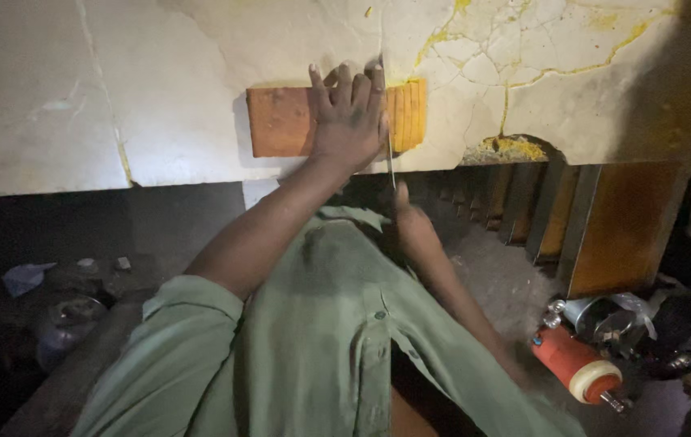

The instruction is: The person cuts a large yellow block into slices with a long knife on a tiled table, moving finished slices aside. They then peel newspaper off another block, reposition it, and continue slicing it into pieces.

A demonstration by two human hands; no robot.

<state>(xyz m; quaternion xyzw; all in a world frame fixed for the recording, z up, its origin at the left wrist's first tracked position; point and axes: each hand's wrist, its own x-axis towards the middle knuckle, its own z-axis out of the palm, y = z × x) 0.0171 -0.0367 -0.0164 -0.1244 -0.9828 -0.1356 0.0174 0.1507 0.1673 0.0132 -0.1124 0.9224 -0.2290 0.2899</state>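
**Slicing the orange block at the slab's edge**

On the pale, cracked stone slab [159,97], close to its front edge, lies the orange block [280,121], a flat rectangular bar with its long side running along the edge. I press my left hand [349,121] flat on top of it, palm down, fingers stretched forward and slightly spread, so the hand pins the block rather than closing around it. Just to the right of my fingers the block is already cut into thin upright slices [410,113], standing side by side and touching one another at the block's right end.

My right hand [414,231] sits below the slab's edge, fist closed around the handle of a thin knife [390,158]. Its narrow blade runs up past the edge and meets the block right beside my left hand, between the whole part and the slices.

Yellow stains run through the cracks of the slab to the right. Down on the dark floor at my right lies a red cylinder with a white band [576,364], well apart from both hands.
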